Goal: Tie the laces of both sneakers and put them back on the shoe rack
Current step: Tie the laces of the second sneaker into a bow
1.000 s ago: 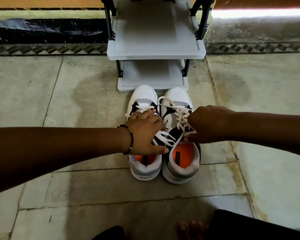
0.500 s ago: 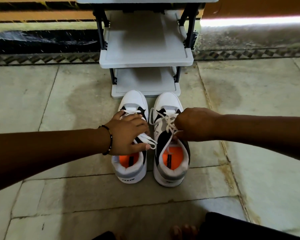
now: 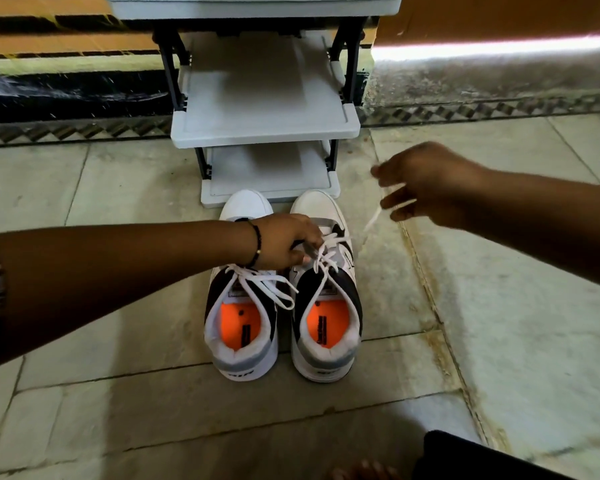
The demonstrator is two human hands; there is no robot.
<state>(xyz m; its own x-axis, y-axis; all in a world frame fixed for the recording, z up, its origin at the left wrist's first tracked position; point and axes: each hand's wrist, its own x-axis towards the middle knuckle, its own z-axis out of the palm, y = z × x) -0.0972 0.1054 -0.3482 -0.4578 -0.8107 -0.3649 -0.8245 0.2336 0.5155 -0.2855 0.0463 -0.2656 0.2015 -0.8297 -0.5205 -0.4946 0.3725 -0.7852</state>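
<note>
Two white, grey and black sneakers with orange insoles stand side by side on the floor, toes toward the rack. The left sneaker (image 3: 240, 323) has loose white laces lying across its tongue. My left hand (image 3: 284, 244) reaches across it and pinches the crossed laces (image 3: 326, 254) over the right sneaker (image 3: 328, 306). My right hand (image 3: 423, 183) is raised to the right of the shoes, blurred, with a white lace end (image 3: 373, 221) held in its fingers and hanging down slack.
The grey shoe rack (image 3: 264, 129) with black posts stands just beyond the toes, its shelves bare. Stone floor tiles surround the shoes. A patterned border and a dark strip run along the back. My toes (image 3: 364, 471) and a dark trouser leg (image 3: 482, 459) show at the bottom.
My right hand has pulled up and to the right, away from the right sneaker, drawing a lace end out. My left hand has shifted from the left sneaker onto the right sneaker's laces.
</note>
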